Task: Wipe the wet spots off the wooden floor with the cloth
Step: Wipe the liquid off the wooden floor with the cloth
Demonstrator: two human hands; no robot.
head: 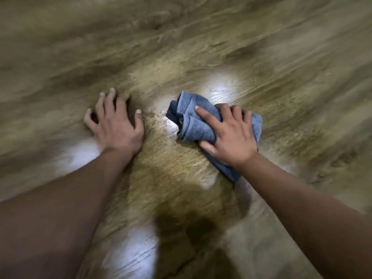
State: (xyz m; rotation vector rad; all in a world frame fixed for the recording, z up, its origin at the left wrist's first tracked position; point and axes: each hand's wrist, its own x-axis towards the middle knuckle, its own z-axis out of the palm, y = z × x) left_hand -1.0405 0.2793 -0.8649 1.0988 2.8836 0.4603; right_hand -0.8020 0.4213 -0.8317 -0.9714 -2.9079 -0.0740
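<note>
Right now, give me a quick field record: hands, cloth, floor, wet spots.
left hand: fingers spread, resting on the floor, holds nothing
right hand: grips and presses the cloth
cloth: blue-grey, bunched, on the floor under the right hand
floor: wood grain, blurred by camera motion
wet spots: small droplets between the hands, just left of the cloth
bright patches: glare; wetness unclear

Bare wooden floor [201,47] all round, left hand [116,129] beside cloth [193,121]
</note>
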